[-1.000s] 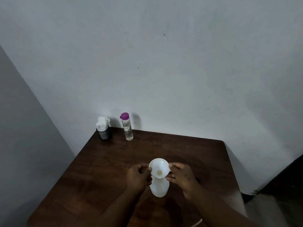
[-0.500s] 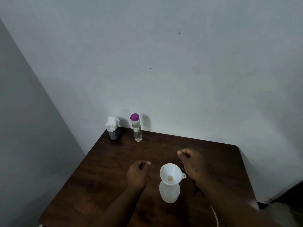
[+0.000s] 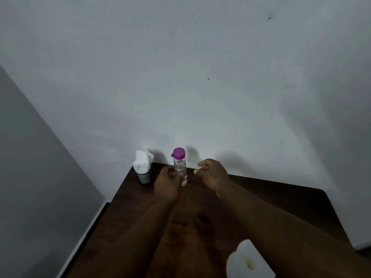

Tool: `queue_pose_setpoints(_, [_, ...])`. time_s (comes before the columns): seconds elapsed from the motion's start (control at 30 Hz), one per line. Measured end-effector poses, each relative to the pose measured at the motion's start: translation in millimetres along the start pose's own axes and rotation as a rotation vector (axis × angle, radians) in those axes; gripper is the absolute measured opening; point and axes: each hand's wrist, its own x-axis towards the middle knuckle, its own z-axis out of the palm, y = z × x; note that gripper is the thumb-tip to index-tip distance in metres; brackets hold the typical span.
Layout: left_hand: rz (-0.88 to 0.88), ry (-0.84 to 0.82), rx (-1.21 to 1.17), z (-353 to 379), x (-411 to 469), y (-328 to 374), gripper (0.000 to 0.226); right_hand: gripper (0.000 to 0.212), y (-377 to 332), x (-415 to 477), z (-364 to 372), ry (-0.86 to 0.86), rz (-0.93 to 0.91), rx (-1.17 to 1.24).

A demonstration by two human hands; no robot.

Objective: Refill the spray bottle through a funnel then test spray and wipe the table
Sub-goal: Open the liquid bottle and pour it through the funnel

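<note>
Judged to be the fetching of the refill liquid, with pouring not yet begun. Found the left hand (image 3: pixel 167 182) at the lower body of the clear plastic water bottle with the purple cap (image 3: pixel 180 167), touching its front with the fingertips. Could not tell whether closed fully round it. Found the right hand (image 3: pixel 213 173) just beside the same bottle on its right, apart from it, loosely curled and holding nothing. Saw that bottle upright at the far edge of the dark brown wooden table (image 3: pixel 271 199), close to the wall, near a black mesh cup stuffed with white tissue (image 3: pixel 143 169). Saw the white plastic funnel (image 3: pixel 251 263) low at the near right, blurred, partly behind the right forearm, well apart from both hands. Could not separate the white spray bottle beneath it. Called for next, by this reading: a firm grasp, a lift clear of the cup, the purple cap off with the free hand, then a carry back to the funnel for a slow pour.
</note>
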Motion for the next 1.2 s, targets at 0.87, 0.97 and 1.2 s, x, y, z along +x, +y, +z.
queue_pose_setpoints(0.87, [0.370,-0.082,0.000,13.4,14.7,37.9,0.030,0.045,21.9,40.8,5.9,-0.219,-0.169,-0.068])
queue_pose_setpoints(0.97, [0.396,-0.151,-0.035,10.7,-12.5,59.2,0.032,0.048,30.0,10.9,-22.0,-0.225,-0.222,-0.031])
queue_pose_setpoints(1.2, [0.470,-0.365,-0.081,6.5,-73.4,111.3,0.029,0.042,45.9,-68.1,-90.3,-0.112,-0.326,0.015])
